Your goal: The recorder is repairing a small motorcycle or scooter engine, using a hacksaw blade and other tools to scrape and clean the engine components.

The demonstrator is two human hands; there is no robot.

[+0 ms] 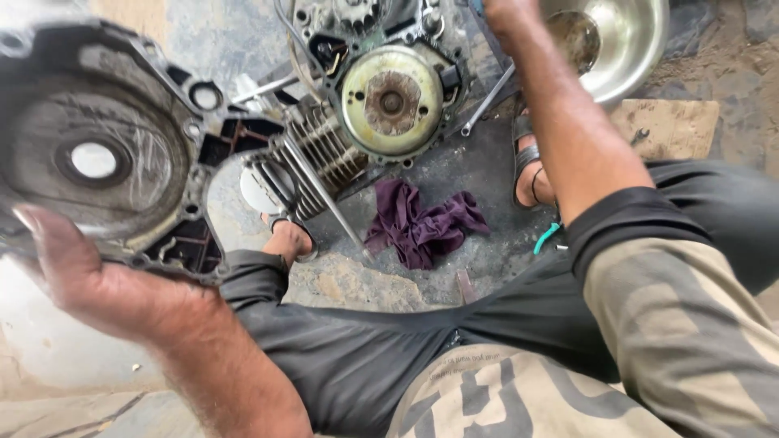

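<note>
Head cam, only view here: your left hand [89, 280] has the grey engine side cover [105, 150] up near the lens on the left, fingers [40, 231] pressed against its rim, inner face toward you, probably so you can look it over. Your right hand [507, 16] reaches far toward the steel bowl [625, 40]; it's cut off at the top edge, so can't tell about those fingers. The engine [381, 97] lies on the floor between your feet, with a purple rag [422, 223] just near of it.

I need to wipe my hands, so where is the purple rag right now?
In the head view, the purple rag lies crumpled on the ground at centre, just below the engine and between the person's two sandalled feet.
</note>
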